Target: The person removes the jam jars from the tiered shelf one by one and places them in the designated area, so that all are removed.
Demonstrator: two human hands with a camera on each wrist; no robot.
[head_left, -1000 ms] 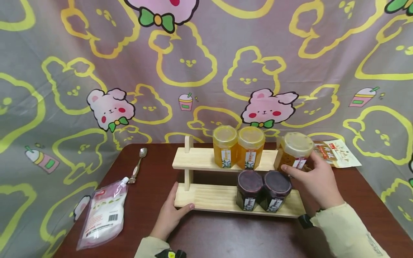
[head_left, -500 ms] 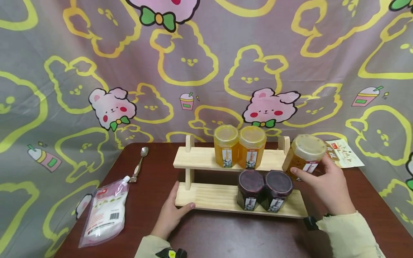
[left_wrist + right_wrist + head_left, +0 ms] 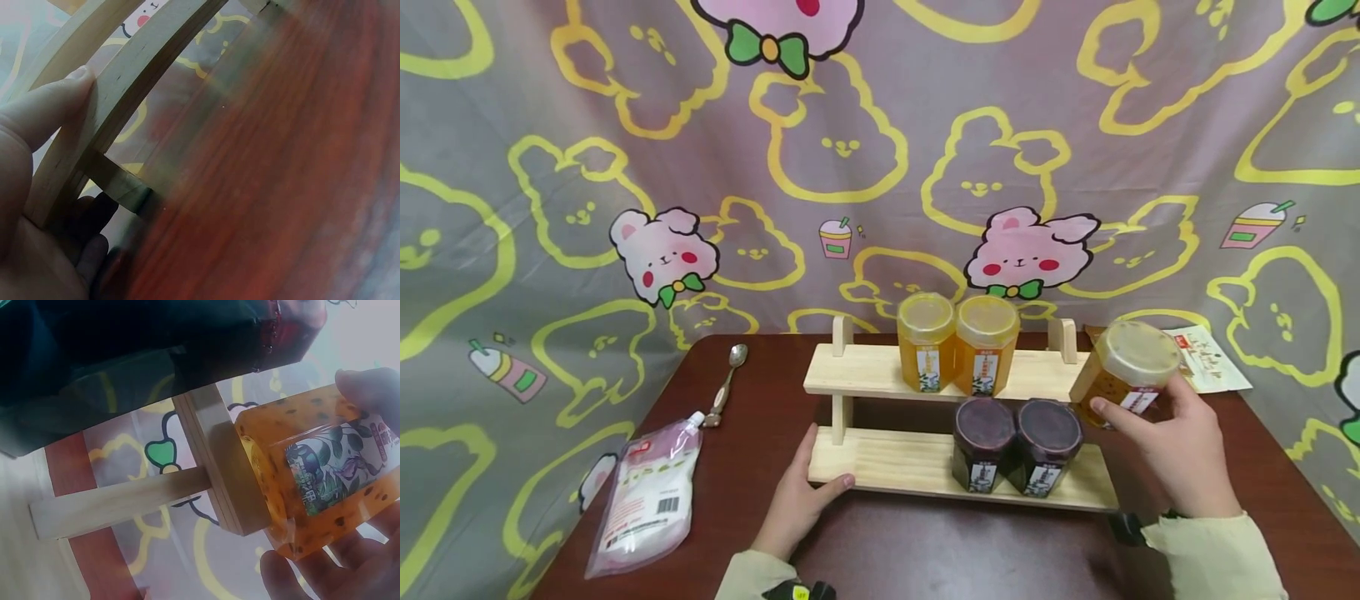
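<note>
My left hand (image 3: 796, 507) grips the left end of a two-tier wooden rack (image 3: 887, 457). In the left wrist view the thumb lies on the board (image 3: 115, 87), with curled fingers below. My right hand (image 3: 1187, 446) holds a hexagonal jar of amber jam (image 3: 1112, 379), tilted, at the rack's upper right end. Dark seeds show through its side in the right wrist view, where it appears close beside the upper board's end (image 3: 234, 481). Two yellow-orange jars (image 3: 925, 350) stand on the upper shelf. Two dark purple jars (image 3: 982, 450) sit on the lower shelf, toward its right.
A spouted pouch (image 3: 643, 500) lies on the dark red table at the left, with a metal spoon (image 3: 725, 387) behind it. Behind the held jar lies a flat printed packet (image 3: 1210, 354). A patterned cloth (image 3: 880, 150) hangs behind the table.
My right hand has carried the amber jar rightward and slightly toward me, uncovering the rack's upper right upright. My left hand keeps its grip on the rack; the other jars stay in place.
</note>
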